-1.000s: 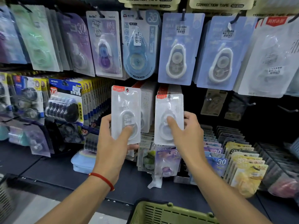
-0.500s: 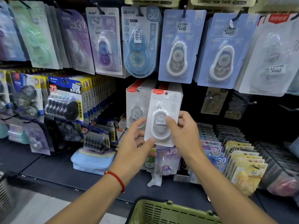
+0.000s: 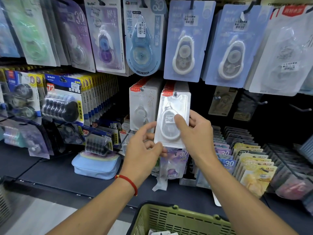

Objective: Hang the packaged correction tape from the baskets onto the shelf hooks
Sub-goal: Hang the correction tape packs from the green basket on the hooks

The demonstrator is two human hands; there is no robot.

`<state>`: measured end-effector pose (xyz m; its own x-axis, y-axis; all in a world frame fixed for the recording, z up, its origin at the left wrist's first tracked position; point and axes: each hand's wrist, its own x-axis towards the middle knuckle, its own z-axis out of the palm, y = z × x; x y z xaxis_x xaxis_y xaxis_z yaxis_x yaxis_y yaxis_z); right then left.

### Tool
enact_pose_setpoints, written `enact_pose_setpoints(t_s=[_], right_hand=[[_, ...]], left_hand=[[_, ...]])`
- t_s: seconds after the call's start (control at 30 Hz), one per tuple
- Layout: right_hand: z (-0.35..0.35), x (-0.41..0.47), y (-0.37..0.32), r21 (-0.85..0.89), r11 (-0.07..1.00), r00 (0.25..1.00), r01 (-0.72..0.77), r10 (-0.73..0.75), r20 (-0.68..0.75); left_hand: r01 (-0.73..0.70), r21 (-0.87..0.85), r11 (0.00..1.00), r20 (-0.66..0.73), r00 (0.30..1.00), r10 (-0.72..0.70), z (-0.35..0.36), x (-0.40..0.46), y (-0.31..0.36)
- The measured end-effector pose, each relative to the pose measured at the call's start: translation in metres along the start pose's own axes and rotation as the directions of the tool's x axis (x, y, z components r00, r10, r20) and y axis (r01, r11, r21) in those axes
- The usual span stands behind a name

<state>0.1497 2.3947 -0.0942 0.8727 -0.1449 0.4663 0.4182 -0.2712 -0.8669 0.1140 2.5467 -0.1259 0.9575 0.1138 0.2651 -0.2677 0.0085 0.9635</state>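
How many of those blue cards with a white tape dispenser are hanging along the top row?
2 fronts show: one blue card hangs above the held pack, another blue card to its right. More appear stacked behind each, so the true total is hidden.

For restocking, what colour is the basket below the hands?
Olive green basket, clearest in the head view.

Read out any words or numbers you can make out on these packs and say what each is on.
"30": purple pack, upper row
"NO.8858", uncertain: blue correction tape pack
"72": blue-and-yellow refill pack
"30": small purple pack on the shelf
Price sticker on the held white correction tape pack: too blurred.
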Motion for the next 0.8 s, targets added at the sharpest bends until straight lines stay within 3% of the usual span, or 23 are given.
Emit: enact_pose_setpoints(t_s=[0.07, 0.13, 0.2, 0.23, 0.3, 0.33, 0.43, 0.53, 0.6, 0.73, 0.8], right_hand=[[0.002, -0.001, 0.007, -0.220, 0.975, 0.996, 0.042, -0.057, -0.063], [0.002, -0.005, 0.017, -0.549, 0.816, 0.961, 0.181, -0.265, -0.077], [0.001, -0.010, 0.025, -0.725, 0.569, 0.884, 0.389, -0.451, 0.121], [0.000, -0.010, 0.029, -0.756, 0.470, 0.863, 0.455, -0.443, 0.243], [-0.001, -0.008, 0.036, -0.799, 0.348, 0.864, 0.490, -0.318, 0.392], [-0.001, -0.007, 0.037, -0.804, 0.338, 0.869, 0.489, -0.266, 0.417], [-0.003, -0.010, 0.035, -0.751, 0.450, 0.876, 0.482, -0.221, 0.430], [-0.021, -0.030, 0.042, -0.691, 0.595, 0.910, 0.410, -0.215, 0.354], [-0.047, -0.052, 0.057, -0.724, 0.606, 0.938, 0.328, -0.122, 0.323], [-0.123, -0.115, 0.097, -0.881, 0.448, 0.934, 0.154, 0.226, 0.278], [-0.164, -0.152, 0.112, -0.940, 0.334, 0.876, 0.072, 0.429, 0.220]], left_hand=[[-0.066, 0.257, 0.964, 0.007, 0.998, 0.067, -0.004, 0.002, -0.005], [-0.182, 0.523, 0.833, 0.016, 0.979, 0.204, -0.009, 0.006, -0.009], [-0.241, 0.659, 0.713, 0.023, 0.953, 0.301, -0.015, 0.013, -0.012], [-0.251, 0.700, 0.669, 0.047, 0.951, 0.307, -0.018, 0.017, -0.014], [-0.262, 0.745, 0.613, 0.149, 0.962, 0.230, -0.023, 0.023, -0.023], [-0.264, 0.751, 0.605, 0.200, 0.965, 0.172, -0.025, 0.023, -0.029], [-0.278, 0.755, 0.593, 0.264, 0.958, 0.113, -0.027, 0.018, -0.039], [-0.276, 0.789, 0.549, 0.283, 0.956, 0.073, -0.024, 0.008, -0.036], [-0.294, 0.819, 0.493, 0.343, 0.939, -0.011, -0.020, -0.004, -0.035], [-0.406, 0.858, 0.314, 0.472, 0.864, -0.176, 0.003, -0.040, -0.039], [-0.466, 0.849, 0.249, 0.522, 0.810, -0.266, 0.022, -0.057, -0.045]])
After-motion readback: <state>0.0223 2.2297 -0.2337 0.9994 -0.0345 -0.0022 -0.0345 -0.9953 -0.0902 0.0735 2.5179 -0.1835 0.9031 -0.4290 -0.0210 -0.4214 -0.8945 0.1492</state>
